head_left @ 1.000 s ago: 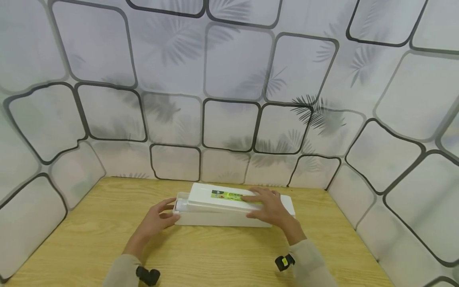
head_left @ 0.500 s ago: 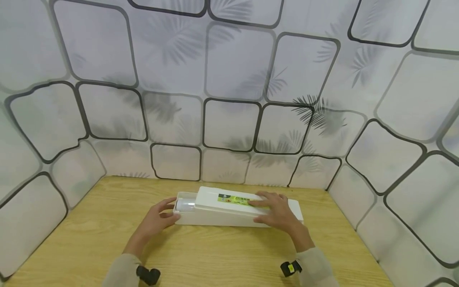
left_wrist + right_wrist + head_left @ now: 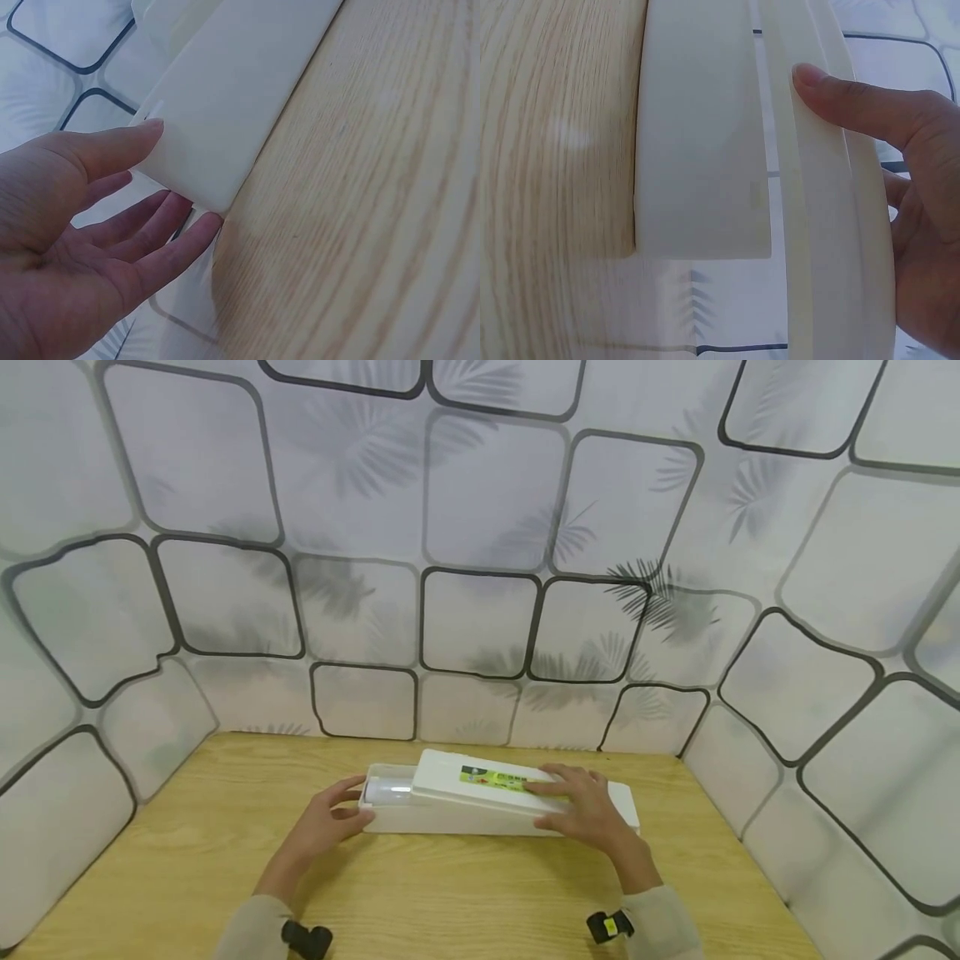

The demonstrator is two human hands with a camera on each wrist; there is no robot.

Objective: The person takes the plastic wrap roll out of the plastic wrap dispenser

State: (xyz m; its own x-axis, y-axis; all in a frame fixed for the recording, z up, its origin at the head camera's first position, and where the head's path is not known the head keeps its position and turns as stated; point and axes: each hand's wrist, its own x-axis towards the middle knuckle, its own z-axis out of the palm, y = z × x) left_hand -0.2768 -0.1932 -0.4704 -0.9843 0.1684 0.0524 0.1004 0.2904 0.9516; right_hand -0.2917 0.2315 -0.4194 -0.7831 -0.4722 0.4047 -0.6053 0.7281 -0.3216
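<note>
Box [image 3: 457, 821] lies crosswise, left fingers [image 3: 172, 251] gripping its left end, right fingers [image 3: 551, 788] its overhanging lid [image 3: 448, 779].

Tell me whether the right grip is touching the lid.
Touching. The right wrist view shows the right grip with its thumb lying against the side of the lid.

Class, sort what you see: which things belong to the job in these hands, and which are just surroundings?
Likely in the job:
white box, partly uncovered
lid with green label, askew over the box
roll-like item inside
left hand, at the box's left end
right hand, gripping the lid

Surroundings:
wooden table, under the box
patterned wall covering
black wrist devices, worn, not handled
</note>
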